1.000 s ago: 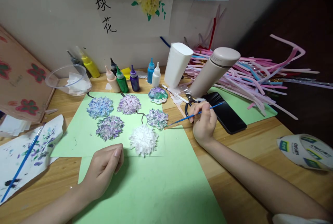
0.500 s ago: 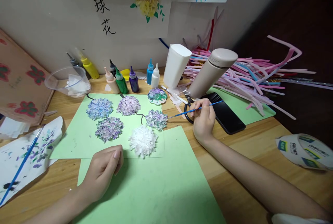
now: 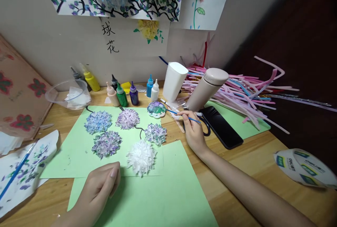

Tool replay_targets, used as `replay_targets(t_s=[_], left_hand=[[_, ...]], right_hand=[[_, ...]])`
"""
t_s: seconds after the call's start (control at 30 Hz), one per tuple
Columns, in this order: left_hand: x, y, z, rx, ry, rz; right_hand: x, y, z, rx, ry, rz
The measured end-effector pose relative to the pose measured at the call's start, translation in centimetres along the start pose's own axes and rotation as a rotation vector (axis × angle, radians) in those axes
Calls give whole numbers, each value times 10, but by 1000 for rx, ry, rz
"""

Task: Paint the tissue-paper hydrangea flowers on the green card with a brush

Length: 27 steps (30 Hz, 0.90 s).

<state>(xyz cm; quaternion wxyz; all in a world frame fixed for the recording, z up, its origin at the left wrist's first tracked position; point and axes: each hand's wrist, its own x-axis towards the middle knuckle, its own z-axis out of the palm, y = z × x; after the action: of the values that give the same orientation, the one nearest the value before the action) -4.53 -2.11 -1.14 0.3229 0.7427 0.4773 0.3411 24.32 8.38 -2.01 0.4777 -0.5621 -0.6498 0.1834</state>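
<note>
R hand (image 3: 193, 133) w/ brush (image 3: 172, 112) (mid hidden); palette (image 3: 156, 110) contact unclr.

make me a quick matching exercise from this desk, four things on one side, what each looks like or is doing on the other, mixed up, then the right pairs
Column one
1. Right hand
2. Left hand
3. Palette
4. Phone

Column two
A. Smeared with purple and green
B. Curled, over green paper
C. Black, screen dark
D. Holds a blue paintbrush

Pairs: 1-D, 2-B, 3-A, 4-C
</note>
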Motion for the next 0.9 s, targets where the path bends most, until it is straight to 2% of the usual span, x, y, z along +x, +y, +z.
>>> replay_targets(t_s=[0.63,0.9], left_hand=[[5,4,0,17,3,22],[2,1,2,-21,-2,-13]], right_hand=[[0,-1,3,-95,-116,-58],[0,-6,3,-63,-226,-30]])
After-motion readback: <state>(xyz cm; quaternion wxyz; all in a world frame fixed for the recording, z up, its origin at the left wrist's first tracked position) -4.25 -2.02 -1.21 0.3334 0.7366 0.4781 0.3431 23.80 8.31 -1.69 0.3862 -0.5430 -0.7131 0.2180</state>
